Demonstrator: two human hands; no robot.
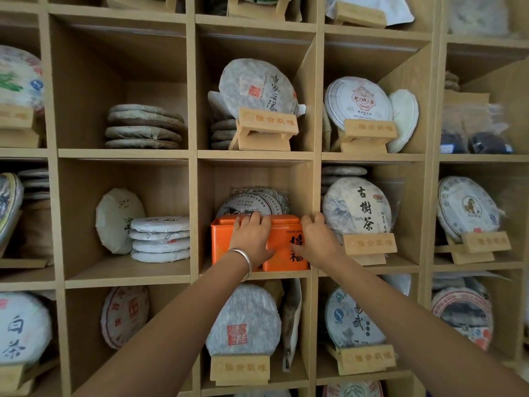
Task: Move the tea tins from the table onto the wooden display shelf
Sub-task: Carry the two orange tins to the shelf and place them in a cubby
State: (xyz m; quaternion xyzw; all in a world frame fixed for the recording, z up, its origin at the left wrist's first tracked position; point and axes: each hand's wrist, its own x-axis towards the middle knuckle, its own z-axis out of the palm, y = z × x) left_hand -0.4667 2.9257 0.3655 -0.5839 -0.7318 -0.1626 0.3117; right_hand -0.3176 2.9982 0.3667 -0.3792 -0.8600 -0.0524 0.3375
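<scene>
Two orange tea tins stand side by side in the middle compartment of the wooden display shelf point(254, 274). The left tin point(221, 242) sits partly behind my left hand point(252, 237), whose fingers curl over its top edge. The right tin point(283, 253) shows black characters on its front. My right hand point(315, 239) grips that tin, fingers over its top right corner and thumb on its front. A silver bangle circles my left wrist.
Wrapped round tea cakes point(252, 203) lean at the back of the same compartment behind the tins. Neighbouring compartments hold stacked tea cakes point(160, 239), cakes on wooden stands point(357, 207) and label blocks point(369, 243). Vertical dividers point(315, 196) flank the compartment closely.
</scene>
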